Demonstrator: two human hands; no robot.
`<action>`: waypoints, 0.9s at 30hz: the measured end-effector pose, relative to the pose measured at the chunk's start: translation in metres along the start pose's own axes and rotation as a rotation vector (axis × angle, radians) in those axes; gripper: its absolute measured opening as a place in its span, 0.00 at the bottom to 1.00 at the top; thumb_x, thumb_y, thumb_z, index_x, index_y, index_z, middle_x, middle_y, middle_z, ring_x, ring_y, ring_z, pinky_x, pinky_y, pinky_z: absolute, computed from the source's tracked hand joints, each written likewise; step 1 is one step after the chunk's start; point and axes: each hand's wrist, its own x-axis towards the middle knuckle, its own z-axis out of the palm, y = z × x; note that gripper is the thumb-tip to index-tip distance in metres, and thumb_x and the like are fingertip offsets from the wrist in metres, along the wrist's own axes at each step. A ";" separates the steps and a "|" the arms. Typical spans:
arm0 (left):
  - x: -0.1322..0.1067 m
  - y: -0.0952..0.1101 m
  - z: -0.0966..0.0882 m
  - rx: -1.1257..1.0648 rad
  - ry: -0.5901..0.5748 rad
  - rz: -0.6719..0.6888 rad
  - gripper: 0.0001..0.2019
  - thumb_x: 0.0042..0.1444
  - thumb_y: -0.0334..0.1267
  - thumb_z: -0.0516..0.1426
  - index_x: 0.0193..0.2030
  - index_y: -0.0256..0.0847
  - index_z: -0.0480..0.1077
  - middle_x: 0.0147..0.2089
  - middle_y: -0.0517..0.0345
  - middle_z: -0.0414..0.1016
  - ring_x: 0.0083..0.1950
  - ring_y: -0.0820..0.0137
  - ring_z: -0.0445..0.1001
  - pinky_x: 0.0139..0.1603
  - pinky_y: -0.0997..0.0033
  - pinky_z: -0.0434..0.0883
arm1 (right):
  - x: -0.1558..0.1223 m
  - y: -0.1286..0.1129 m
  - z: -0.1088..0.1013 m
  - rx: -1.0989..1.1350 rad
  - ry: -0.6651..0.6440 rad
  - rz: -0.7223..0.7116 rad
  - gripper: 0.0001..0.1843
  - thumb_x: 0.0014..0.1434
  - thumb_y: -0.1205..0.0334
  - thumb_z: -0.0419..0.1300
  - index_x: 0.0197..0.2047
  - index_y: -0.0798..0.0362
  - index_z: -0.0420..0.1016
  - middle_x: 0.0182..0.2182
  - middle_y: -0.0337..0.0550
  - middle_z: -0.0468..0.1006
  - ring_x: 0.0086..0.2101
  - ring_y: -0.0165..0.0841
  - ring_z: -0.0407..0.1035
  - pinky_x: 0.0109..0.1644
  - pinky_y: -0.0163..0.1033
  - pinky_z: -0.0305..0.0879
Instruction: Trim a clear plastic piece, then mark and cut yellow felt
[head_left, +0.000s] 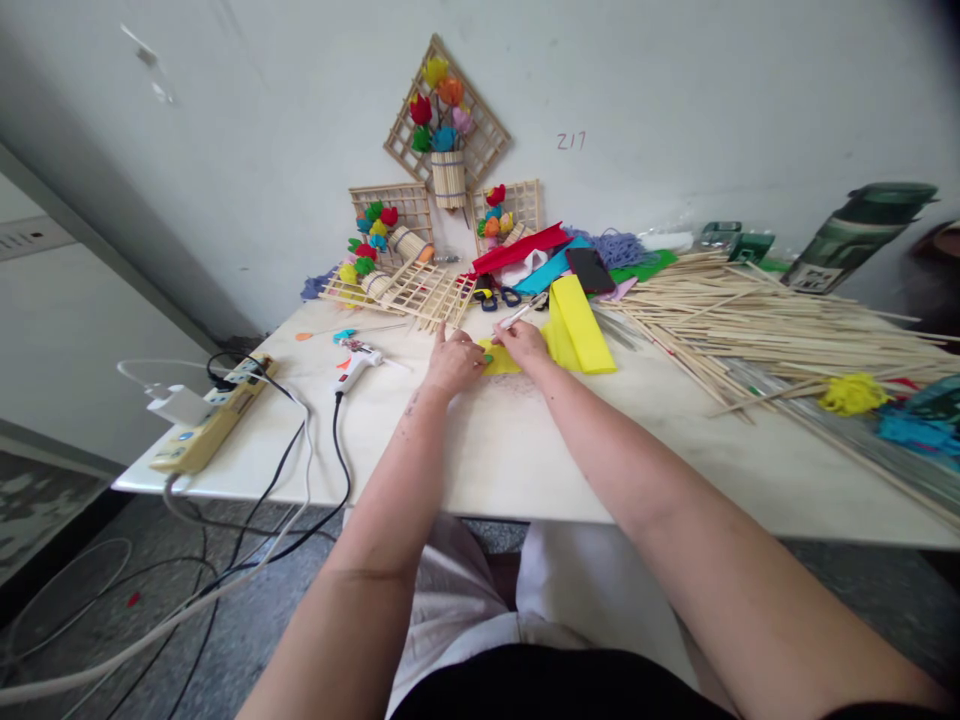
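My right hand (525,345) grips a white pen (519,315), its tip end low over yellow crepe paper (504,360) on the table. My left hand (455,362) lies on the left edge of that paper with its fingers stretched out, pressing it down. A small green bit (487,357) shows at its fingertips; I cannot tell what it is. The rest of the paper forms a folded yellow roll (583,330) just right of my right hand. Behind the hands lie scissors (487,298) with dark handles.
A white glue gun (358,366) rests left of my hands, its cord running off the front edge. Further left sits a power strip (214,420) with plugs. Wooden sticks (765,320) cover the right side. Lattice panels with paper flowers (427,290) and a phone (589,270) lie behind.
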 end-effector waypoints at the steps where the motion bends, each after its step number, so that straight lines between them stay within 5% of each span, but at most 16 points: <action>1: 0.000 0.000 0.001 -0.020 -0.002 -0.022 0.10 0.52 0.36 0.54 0.31 0.51 0.77 0.40 0.62 0.78 0.52 0.62 0.67 0.65 0.43 0.32 | 0.000 0.000 0.000 -0.003 0.000 0.005 0.17 0.58 0.50 0.52 0.40 0.51 0.75 0.32 0.41 0.80 0.38 0.32 0.73 0.41 0.33 0.65; 12: 0.001 -0.004 0.014 -0.193 0.036 -0.270 0.07 0.50 0.45 0.57 0.32 0.51 0.77 0.43 0.64 0.78 0.52 0.62 0.68 0.64 0.48 0.48 | -0.004 -0.004 -0.001 0.020 0.000 0.007 0.15 0.58 0.51 0.53 0.39 0.52 0.74 0.32 0.42 0.80 0.35 0.31 0.74 0.41 0.33 0.65; 18: 0.003 -0.009 0.024 -0.265 0.067 -0.392 0.07 0.46 0.47 0.60 0.33 0.53 0.76 0.56 0.66 0.69 0.61 0.60 0.59 0.61 0.51 0.55 | -0.010 -0.011 -0.006 -0.034 0.026 -0.022 0.16 0.58 0.50 0.53 0.39 0.51 0.75 0.31 0.41 0.80 0.36 0.31 0.74 0.40 0.32 0.65; 27: 0.006 -0.013 0.030 -0.297 0.008 -0.473 0.11 0.44 0.51 0.60 0.33 0.54 0.76 0.60 0.67 0.65 0.65 0.58 0.53 0.62 0.48 0.51 | -0.016 -0.015 -0.007 -0.158 -0.062 -0.108 0.16 0.57 0.50 0.53 0.38 0.49 0.76 0.27 0.39 0.79 0.34 0.33 0.73 0.39 0.34 0.63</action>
